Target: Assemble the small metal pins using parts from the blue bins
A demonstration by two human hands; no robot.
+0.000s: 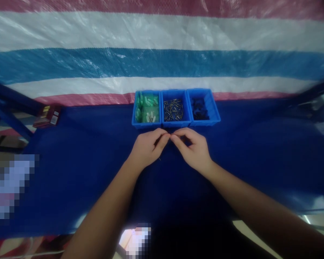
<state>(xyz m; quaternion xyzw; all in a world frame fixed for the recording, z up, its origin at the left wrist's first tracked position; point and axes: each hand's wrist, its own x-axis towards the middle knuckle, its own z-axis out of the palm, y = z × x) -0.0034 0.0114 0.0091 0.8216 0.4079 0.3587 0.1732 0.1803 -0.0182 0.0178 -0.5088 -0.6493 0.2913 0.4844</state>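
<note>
My left hand (147,147) and my right hand (193,147) meet fingertip to fingertip over the blue cloth (83,169), just in front of three blue bins. Both hands are pinched shut on something too small to make out where the fingers touch. The left bin (147,108) holds green and white small parts. The middle bin (174,109) holds several thin dark metal pins. The right bin (202,108) holds dark blue pieces.
A red box (47,116) lies at the cloth's far left corner. A striped red, white and blue tarp (162,61) hangs behind the bins. Blue frame bars (8,104) stand at the left and right edges.
</note>
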